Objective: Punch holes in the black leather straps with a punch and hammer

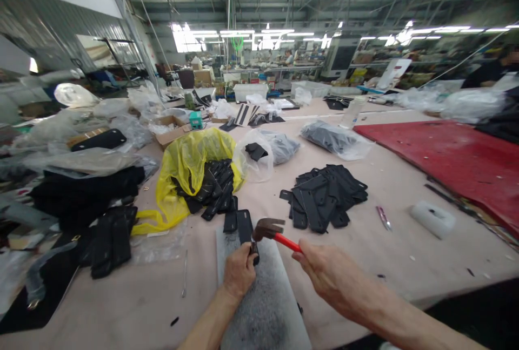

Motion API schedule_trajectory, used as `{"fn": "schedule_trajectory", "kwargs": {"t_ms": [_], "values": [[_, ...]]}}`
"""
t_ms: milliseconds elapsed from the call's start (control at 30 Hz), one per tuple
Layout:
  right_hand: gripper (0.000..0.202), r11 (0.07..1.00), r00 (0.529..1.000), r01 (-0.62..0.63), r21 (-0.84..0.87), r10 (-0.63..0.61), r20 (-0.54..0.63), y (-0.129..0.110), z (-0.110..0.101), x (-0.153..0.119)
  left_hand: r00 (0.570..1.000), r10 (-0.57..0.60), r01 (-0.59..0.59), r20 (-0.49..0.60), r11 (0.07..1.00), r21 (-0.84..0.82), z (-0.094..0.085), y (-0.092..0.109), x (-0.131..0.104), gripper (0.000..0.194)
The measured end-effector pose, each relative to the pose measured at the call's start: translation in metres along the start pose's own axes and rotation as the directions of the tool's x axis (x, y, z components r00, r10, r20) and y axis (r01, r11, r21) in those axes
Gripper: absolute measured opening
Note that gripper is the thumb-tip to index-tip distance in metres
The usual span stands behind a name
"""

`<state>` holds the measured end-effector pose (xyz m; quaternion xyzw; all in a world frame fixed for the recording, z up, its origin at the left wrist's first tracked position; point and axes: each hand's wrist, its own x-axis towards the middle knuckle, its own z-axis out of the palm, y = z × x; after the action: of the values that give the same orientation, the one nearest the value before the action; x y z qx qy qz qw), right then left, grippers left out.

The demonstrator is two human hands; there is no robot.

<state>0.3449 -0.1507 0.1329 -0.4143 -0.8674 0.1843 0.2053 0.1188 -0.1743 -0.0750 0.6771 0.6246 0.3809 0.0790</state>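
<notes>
My right hand is wrapped round the red handle of a claw hammer. The hammer's rusty head is at the top of a short dark punch, which my left hand grips upright. Whether head and punch touch, I cannot tell. Beneath the punch lies a black strap-like piece with a small slot near its end, partly hidden by my left fingers. It rests on a long grey slab. Another black piece lies beside it at the slab's far edge.
A yellow plastic bag spills black pieces at the left. Right of centre is a loose pile of black pieces. Farther right lie a pair of snips, a white roll and a red sheet. Clear bags sit behind.
</notes>
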Motion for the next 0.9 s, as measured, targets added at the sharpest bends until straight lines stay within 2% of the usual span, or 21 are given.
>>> {"fn": "schedule_trajectory", "kwargs": {"t_ms": [33,67,167,200,233,300,333,367,400,433,467,500,533,567,633,700,800,900], "values": [[0.030,1.000,1.000,-0.006,-0.020,0.006,0.016,0.000,-0.001,0.001,1.000,0.000,0.000,0.001,1.000,-0.003,0.000,0.000,0.000,0.014],[0.030,1.000,0.999,-0.028,-0.003,0.027,-0.030,-0.001,-0.004,0.001,1.000,-0.001,0.001,0.004,1.000,-0.008,0.000,0.000,0.000,0.014],[0.033,0.985,0.949,-0.100,0.139,0.136,-0.286,-0.006,-0.008,0.003,1.000,-0.011,0.011,0.014,1.000,-0.023,0.000,0.000,0.000,0.014],[0.036,0.984,0.941,-0.096,0.152,0.139,-0.309,-0.007,-0.007,0.003,1.000,-0.014,0.014,0.018,1.000,-0.022,0.000,0.000,0.000,0.013],[0.039,0.988,0.954,-0.085,0.131,0.119,-0.276,-0.007,-0.005,0.003,1.000,-0.015,0.015,0.021,1.000,-0.018,0.000,0.000,0.000,0.013],[0.039,0.998,0.996,-0.043,0.048,0.046,-0.071,-0.006,-0.002,0.004,1.000,-0.012,0.012,0.027,1.000,-0.008,0.000,0.001,0.000,0.014],[0.038,0.999,0.999,-0.032,0.029,0.031,0.022,-0.006,-0.001,0.005,1.000,-0.012,0.012,0.028,1.000,-0.004,0.000,0.001,0.001,0.014],[0.037,0.998,0.998,-0.049,0.039,0.047,0.053,-0.006,-0.002,0.006,0.999,-0.014,0.014,0.029,1.000,-0.003,-0.001,0.001,0.001,0.014],[0.036,0.993,0.996,-0.087,0.079,0.087,0.010,-0.007,-0.004,0.006,0.999,-0.016,0.017,0.029,1.000,-0.005,-0.001,0.001,0.001,0.014],[0.036,0.982,0.985,-0.129,0.140,0.143,-0.095,-0.007,-0.005,0.007,0.999,-0.019,0.019,0.032,1.000,-0.011,-0.001,0.001,0.001,0.013],[0.039,0.968,0.957,-0.155,0.199,0.197,-0.213,-0.007,-0.005,0.007,0.999,-0.020,0.021,0.036,1.000,-0.017,-0.001,0.001,0.001,0.013],[0.043,0.961,0.933,-0.158,0.225,0.220,-0.284,-0.007,-0.004,0.006,0.999,-0.019,0.020,0.038,1.000,-0.021,-0.001,0.001,0.001,0.013],[0.046,0.965,0.932,-0.148,0.215,0.209,-0.297,-0.005,-0.001,0.004,0.999,-0.015,0.016,0.040,1.000,-0.026,-0.001,0.001,0.001,0.014],[0.046,0.976,0.951,-0.126,0.179,0.171,-0.259,-0.001,0.003,0.002,0.999,-0.011,0.012,0.037,0.999,-0.031,-0.001,0.000,0.000,0.014],[0.041,0.994,0.995,-0.076,0.081,0.081,-0.063,0.010,0.013,-0.004,1.000,-0.007,0.008,0.022,0.999,-0.044,-0.001,-0.002,-0.001,0.015],[0.035,0.993,0.992,-0.115,0.030,0.113,0.063,0.027,0.021,-0.012,1.000,-0.006,0.006,0.008,0.998,-0.058,-0.001,-0.004,-0.001,0.016],[0.038,0.949,0.948,-0.307,0.070,0.299,0.106,0.057,0.037,-0.022,1.000,-0.005,0.006,0.014,0.998,-0.067,0.000,-0.005,-0.001,0.016],[0.043,0.829,0.845,-0.530,0.181,0.498,0.197,0.090,0.066,-0.032,1.000,-0.019,0.020,0.013,0.997,-0.071,-0.001,-0.003,-0.001,0.018]]}}
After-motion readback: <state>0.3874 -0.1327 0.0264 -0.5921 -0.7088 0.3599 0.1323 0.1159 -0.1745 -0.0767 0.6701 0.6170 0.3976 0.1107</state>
